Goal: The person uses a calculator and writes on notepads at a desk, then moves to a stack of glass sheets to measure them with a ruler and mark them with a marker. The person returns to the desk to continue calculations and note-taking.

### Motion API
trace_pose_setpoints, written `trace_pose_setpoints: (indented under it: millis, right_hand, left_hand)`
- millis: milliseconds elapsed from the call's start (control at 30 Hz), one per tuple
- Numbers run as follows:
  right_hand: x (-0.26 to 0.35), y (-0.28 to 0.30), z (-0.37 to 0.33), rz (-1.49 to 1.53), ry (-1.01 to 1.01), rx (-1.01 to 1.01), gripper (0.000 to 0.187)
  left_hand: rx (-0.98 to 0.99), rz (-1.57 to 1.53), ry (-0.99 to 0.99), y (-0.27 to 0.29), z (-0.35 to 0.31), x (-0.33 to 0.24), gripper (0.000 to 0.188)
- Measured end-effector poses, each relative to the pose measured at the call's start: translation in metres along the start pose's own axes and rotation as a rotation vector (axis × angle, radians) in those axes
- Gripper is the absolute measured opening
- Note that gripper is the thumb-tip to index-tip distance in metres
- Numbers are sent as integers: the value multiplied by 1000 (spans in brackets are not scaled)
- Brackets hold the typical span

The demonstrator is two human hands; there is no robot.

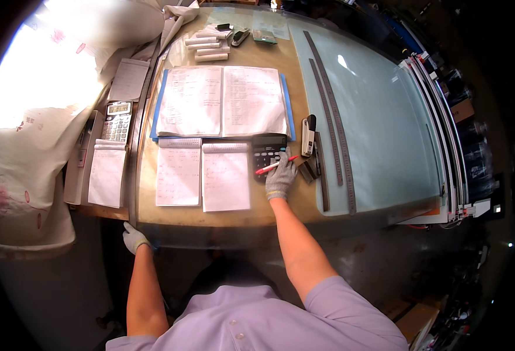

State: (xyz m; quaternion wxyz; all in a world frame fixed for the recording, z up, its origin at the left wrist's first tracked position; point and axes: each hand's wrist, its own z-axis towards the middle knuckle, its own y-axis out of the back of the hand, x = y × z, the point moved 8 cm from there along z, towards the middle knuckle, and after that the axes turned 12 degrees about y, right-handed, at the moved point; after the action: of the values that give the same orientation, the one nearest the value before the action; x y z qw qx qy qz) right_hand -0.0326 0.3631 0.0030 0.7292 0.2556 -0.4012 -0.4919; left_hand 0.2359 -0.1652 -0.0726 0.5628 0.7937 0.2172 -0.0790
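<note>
My right hand (280, 179), in a grey knit glove, is closed round a red and white pen (263, 170). It rests over the lower right of a black calculator (268, 142), with fingers on its keys. Beside the calculator lie two notepads with handwriting, a right one (226, 181) and a left one (178, 175). Behind them an open folder (222, 102) with blue covers shows two pages of listed writing. My left hand (134, 238), also gloved, touches the table's front left corner with its fingers partly stretched; it holds nothing I can see.
Right of the calculator are a stapler (307, 137) and a short dark ruler (323, 181). Two long metal rulers (339, 128) lie on the glass sheet (386, 123). At left stand a white calculator (117, 126) and another notepad (107, 175). Paper rolls (212, 57) lie farther back.
</note>
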Motion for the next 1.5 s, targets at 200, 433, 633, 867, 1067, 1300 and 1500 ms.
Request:
trace_pose_setpoints:
  millis: [200, 433, 633, 867, 1067, 1300, 1500]
  right_hand:
    - [-6, -4, -1, -13, -3, 0, 40]
    - [-3, -3, -4, -31, 10, -17, 39]
    - [-3, -1, -2, -57, 17, -28, 39]
    - [-3, -6, -2, -74, -18, 40, 39]
    - [-6, -9, -3, -55, -27, 42, 39]
    - [-4, -7, -4, -62, 0, 3, 39]
    - [-1, -4, -2, -50, 29, -45, 40]
  left_hand:
    - [-112, -2, 172, 15, -48, -24, 71]
    - [-36, 28, 183, 11, -34, -24, 68]
    - [-11, 57, 167, 14, -39, -33, 66]
    - [-50, 58, 100, 8, -26, -33, 69]
    - [-45, 42, 89, 12, -33, -36, 69]
    - [-43, 68, 76, 8, -25, -34, 68]
    - [-51, 51, 88, 12, -29, -35, 68]
